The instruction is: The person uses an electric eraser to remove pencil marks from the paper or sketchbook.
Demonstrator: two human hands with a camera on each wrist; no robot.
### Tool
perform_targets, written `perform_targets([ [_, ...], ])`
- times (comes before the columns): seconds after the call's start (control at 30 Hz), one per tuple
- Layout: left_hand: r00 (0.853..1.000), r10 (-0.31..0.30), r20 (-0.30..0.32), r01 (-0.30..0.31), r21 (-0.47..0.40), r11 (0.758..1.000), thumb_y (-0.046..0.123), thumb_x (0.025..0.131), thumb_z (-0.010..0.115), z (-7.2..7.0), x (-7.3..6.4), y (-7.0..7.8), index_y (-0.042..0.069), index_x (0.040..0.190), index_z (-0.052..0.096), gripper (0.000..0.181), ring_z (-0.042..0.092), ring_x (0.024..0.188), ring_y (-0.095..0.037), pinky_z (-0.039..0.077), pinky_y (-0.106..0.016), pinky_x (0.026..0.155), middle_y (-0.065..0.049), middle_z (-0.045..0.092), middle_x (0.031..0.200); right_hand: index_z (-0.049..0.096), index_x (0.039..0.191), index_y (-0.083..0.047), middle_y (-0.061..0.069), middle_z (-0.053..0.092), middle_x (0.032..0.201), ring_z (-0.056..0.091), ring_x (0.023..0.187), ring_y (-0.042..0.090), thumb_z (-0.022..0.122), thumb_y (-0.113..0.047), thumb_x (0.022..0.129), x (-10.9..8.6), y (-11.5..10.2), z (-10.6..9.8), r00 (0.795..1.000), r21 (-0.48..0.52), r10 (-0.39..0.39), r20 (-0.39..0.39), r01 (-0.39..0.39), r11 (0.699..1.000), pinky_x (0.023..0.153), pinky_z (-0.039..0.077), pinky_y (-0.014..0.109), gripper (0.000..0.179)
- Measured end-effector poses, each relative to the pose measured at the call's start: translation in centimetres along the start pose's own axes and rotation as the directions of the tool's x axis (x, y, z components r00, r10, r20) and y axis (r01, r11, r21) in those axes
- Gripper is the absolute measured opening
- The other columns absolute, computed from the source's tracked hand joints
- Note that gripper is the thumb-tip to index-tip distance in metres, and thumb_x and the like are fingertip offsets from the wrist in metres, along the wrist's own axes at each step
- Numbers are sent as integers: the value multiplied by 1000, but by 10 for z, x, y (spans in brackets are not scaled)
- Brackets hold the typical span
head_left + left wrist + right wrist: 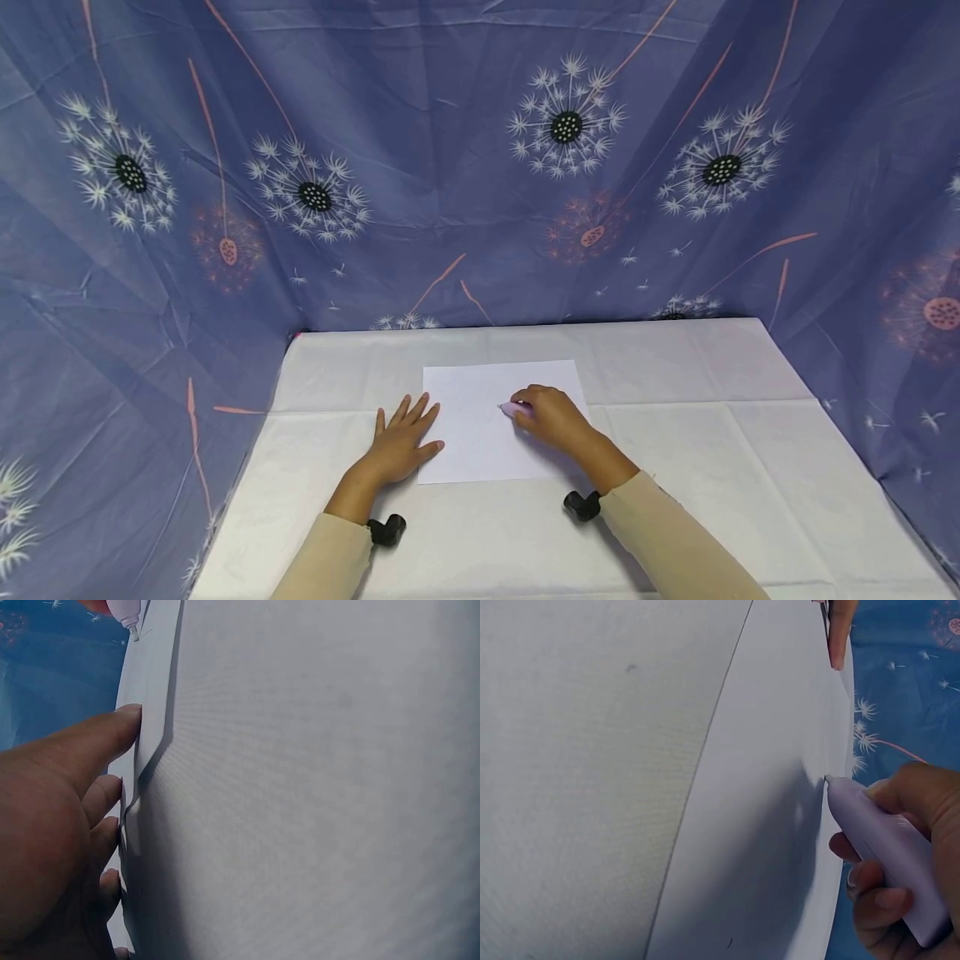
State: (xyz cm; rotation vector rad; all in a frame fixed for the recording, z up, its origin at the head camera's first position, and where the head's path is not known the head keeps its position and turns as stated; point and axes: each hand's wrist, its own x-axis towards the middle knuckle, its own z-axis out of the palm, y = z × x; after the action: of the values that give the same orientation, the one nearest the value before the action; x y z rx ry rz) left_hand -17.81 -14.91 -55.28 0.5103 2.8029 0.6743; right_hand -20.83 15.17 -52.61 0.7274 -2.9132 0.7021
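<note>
1. Lilac pen-shaped tool is held above the middle of the white sheet; tip contact cannot be confirmed.
2. Tool is gripped in the right hand, fingers curled round its barrel, forearm angled inward.
3. Left hand is laid at the sheet's left edge, fingers spread, thumb extended over the paper.
4. Both wrists are fitted with black devices.

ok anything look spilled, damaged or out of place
Only small things: a dark mark on the mostly blank white paper, in the right wrist view, and creases across the cloth. Nothing looks spilled or torn.
</note>
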Motion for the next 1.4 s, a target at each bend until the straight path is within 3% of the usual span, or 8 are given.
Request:
perform_targets([
  [0.4, 1000, 1, 2, -1, 1, 1000, 44, 101, 57, -1, 0, 1, 17, 159, 34, 67, 7, 159, -39, -3, -74, 119, -7, 18, 171, 76, 107, -8, 3, 74, 95, 64, 80, 14, 75, -14, 88, 1, 0, -1, 1000, -3, 5, 0, -5, 1000, 79, 55, 34, 20],
  [0.6, 1000, -2, 9, 2, 0, 1000, 44, 101, 57, -2, 0, 1, 17, 159, 34, 68, 7, 159, -39, -4, -74, 119, -7, 17, 171, 76, 107, -7, 4, 75, 97, 67, 84, 15, 75, -13, 87, 2, 5, 2, 999, -30, 27, -38, -28, 999, 81, 57, 35, 20],
  [0.8, 1000, -4, 8, 4, 8, 1000, 44, 101, 57, -1, 1, 0, 18, 159, 34, 68, 7, 159, -38, -3, -74, 119, -7, 17, 171, 76, 107, -8, 4, 74, 95, 65, 81, 15, 75, -13, 88, 3, 7, 1, 1000, -9, 4, -17, -4, 1000, 79, 56, 35, 20],
  [1.07, 1000, -6, 9, 6, 5, 1000, 44, 101, 57, -1, 1, 0, 17, 159, 34, 68, 7, 159, -38, -4, -73, 119, -6, 17, 171, 76, 103, -5, 5, 73, 91, 64, 77, 16, 76, -10, 84, 3, 9, 4, 995, -26, 29, -93, -31, 999, 74, 56, 36, 20],
  [1.4, 1000, -9, 6, 9, 7, 1000, 44, 101, 58, -1, 0, 0, 17, 159, 35, 67, 7, 159, -38, -3, -73, 119, -7, 18, 171, 76, 108, -11, 0, 73, 93, 60, 77, 10, 75, -17, 89, 0, -1, 3, 1000, -2, 0, 24, 0, 1000, 75, 53, 31, 20],
])
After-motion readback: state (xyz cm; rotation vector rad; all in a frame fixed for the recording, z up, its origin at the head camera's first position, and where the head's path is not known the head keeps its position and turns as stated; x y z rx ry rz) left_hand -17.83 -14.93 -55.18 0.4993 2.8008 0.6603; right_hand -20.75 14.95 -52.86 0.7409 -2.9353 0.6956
